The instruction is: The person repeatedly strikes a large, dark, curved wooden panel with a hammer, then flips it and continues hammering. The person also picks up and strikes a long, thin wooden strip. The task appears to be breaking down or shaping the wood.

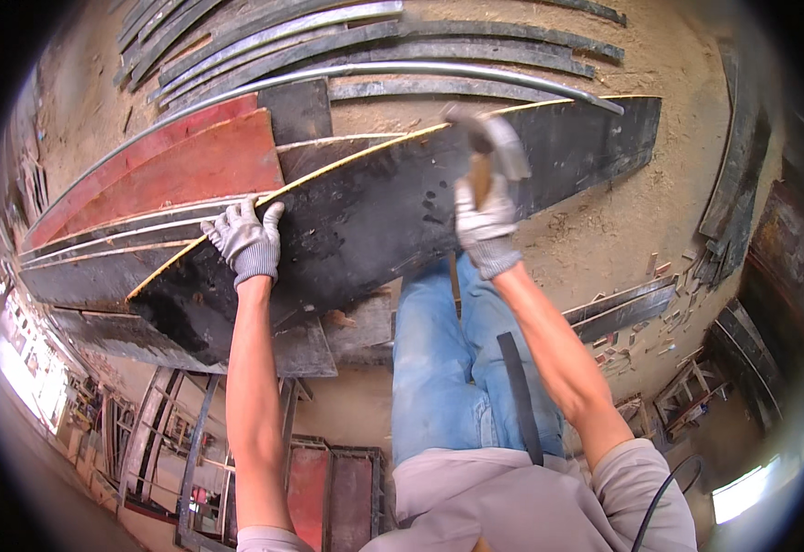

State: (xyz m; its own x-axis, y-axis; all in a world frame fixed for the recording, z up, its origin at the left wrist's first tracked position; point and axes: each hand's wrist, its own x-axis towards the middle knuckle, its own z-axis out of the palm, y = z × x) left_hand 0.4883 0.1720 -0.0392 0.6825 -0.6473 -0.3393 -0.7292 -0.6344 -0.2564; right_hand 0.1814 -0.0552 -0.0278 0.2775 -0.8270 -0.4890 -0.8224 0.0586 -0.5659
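Note:
A long black board [365, 216] with a yellow far edge slants across the view in front of my legs. My left hand [247, 241], in a grey-white work glove, rests on its left part, fingers spread and reaching over the yellow edge. In my gloved right hand [486, 221] is a hammer [482, 178], gripped by its wooden handle. The hammer's metal head is smeared by motion and shows above the board's right half. Whether it touches the board I cannot tell.
Red panels [176, 166] and more boards lie beyond and left of the black board. A curved metal pipe [365, 70] runs along their far side. Long dark strips [328, 37] lie on the dusty floor farther off. Boards [627, 304] and wood scraps are at right; frames [190, 460] stand lower left.

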